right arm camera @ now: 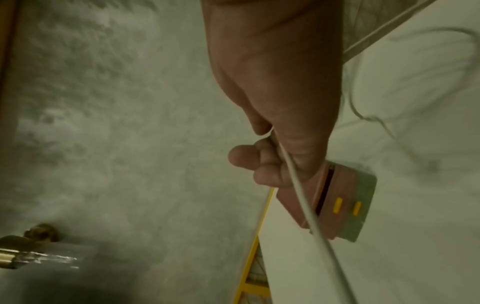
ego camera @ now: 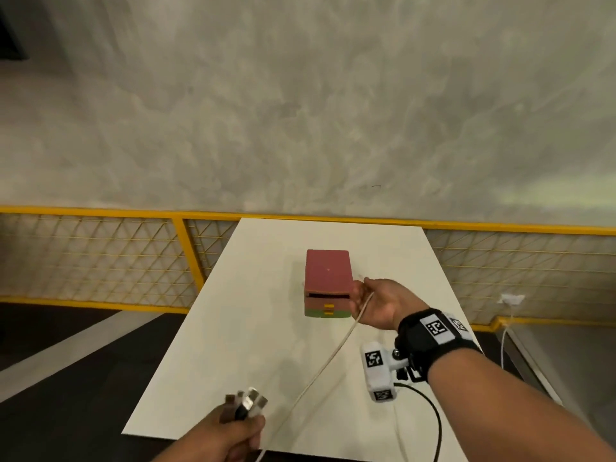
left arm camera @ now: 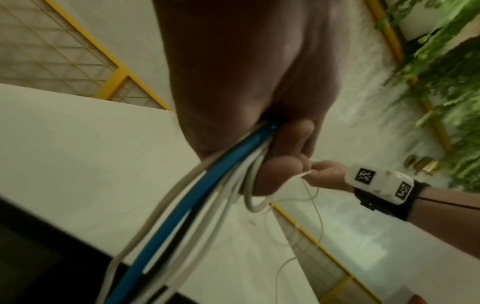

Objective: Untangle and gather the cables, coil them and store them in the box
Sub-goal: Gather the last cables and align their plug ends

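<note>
My left hand (ego camera: 233, 431) grips a bundle of cables (left arm camera: 182, 205) near the table's front edge; their plug ends (ego camera: 248, 403) stick up out of my fist. The left wrist view shows blue, black, grey and white strands hanging below the fist. My right hand (ego camera: 376, 303) is raised beside the red box (ego camera: 328, 281) and pinches one white cable (ego camera: 333, 355), stretched taut from the left hand's bundle. The box stands mid-table, with a dark slot gap under its red top and yellow handles on the drawers (right arm camera: 345, 205) below.
The white table (ego camera: 233, 311) runs away from me to a yellow mesh fence (ego camera: 100, 255) and a concrete wall. Dark floor lies to the left. A white socket with a cord (ego camera: 510, 301) hangs on the fence at the right.
</note>
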`<state>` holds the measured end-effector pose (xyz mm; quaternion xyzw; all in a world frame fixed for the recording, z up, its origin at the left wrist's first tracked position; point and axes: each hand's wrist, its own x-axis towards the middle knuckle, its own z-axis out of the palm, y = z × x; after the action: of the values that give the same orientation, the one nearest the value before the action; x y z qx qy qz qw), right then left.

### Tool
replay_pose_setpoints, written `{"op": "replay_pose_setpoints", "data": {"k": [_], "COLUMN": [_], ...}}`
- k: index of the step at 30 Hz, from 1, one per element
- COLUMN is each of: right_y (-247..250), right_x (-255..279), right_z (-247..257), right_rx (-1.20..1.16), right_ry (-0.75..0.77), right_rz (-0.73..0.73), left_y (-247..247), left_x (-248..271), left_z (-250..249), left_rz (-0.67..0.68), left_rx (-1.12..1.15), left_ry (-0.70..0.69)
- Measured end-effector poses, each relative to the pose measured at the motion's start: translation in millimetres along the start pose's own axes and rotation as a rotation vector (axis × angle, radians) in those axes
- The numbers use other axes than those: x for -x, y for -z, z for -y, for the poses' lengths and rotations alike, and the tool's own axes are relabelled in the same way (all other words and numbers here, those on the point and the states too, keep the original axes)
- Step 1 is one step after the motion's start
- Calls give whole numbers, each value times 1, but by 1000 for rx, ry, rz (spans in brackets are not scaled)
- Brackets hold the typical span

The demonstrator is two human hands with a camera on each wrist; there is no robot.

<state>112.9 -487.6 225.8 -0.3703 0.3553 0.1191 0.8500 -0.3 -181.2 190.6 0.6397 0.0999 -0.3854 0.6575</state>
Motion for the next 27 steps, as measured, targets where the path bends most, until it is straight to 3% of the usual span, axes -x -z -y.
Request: {"op": "replay_pose_setpoints", "data": {"k": [2,5,9,13,20,27], "right_y": [4,-1,-11,-8,-5,-16], "right_x": [-3,-4,7,11,13,13], "right_z": [-9,-33,-62,-74,-79,-71], "right_rx": [50,140,260,299,418,407], "right_ry": [-31,-51,-41,-68,-142,-159], "right_rz": [18,79,196,329,407,323], "left_y": [0,-23,-72,-106,-106,-90], "left_x": [-1,-17,-49,-71,-83,-87], "left_z": [-2,-27,-64,-64,-55,-52], "left_rz": [-135,-310,-316,-240,-292,-298], "left_rx": [58,58,-100,-64,6,-131], "left_ry": [-98,-390,-666,-590,-601,-569]}}
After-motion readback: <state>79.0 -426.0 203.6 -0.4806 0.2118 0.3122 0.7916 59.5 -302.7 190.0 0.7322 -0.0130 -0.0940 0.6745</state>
